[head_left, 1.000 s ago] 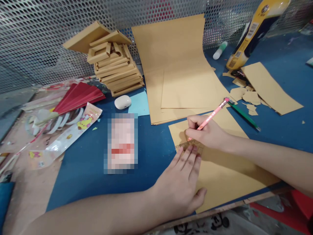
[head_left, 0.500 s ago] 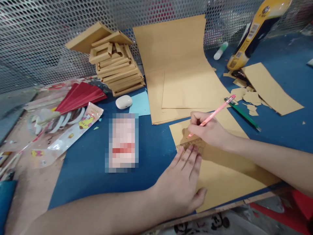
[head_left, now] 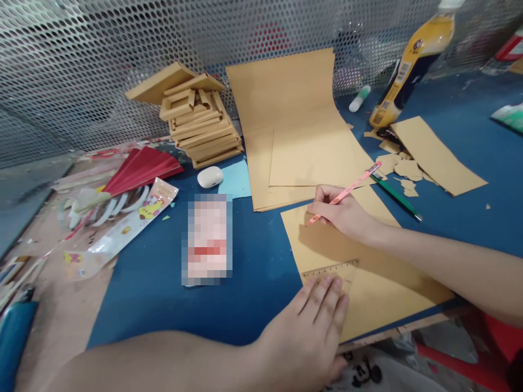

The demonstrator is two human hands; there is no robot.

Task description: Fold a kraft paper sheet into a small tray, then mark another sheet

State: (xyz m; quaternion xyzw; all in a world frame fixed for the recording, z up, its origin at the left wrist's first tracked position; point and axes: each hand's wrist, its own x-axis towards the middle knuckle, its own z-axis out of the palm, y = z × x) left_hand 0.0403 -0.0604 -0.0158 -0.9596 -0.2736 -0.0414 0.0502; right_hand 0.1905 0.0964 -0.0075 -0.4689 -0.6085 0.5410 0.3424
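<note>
A sheet of brown kraft paper (head_left: 368, 296) lies at the table's front edge. On it rests a clear triangular ruler (head_left: 333, 270), its marked edge facing away from me. My left hand (head_left: 312, 321) lies flat over the lower part of the ruler, fingers stretched out and holding nothing. My right hand (head_left: 341, 212) grips a pink pencil (head_left: 347, 191), tilted with its tip down by the sheet's far left part. Whether the tip touches the paper I cannot tell.
Behind stand larger kraft sheets (head_left: 294, 109) and a stack of folded cardboard pieces (head_left: 206, 128). A green pen (head_left: 396, 197), paper scraps (head_left: 406, 169) and a yellow-labelled bottle (head_left: 412, 65) lie or stand right. A blurred pink object (head_left: 208, 228) and white earbud case (head_left: 210, 177) are left.
My left hand and the ruler have slid down the sheet towards me. My right hand, with the pencil, has shifted slightly left, away from the ruler. The view has tilted a little.
</note>
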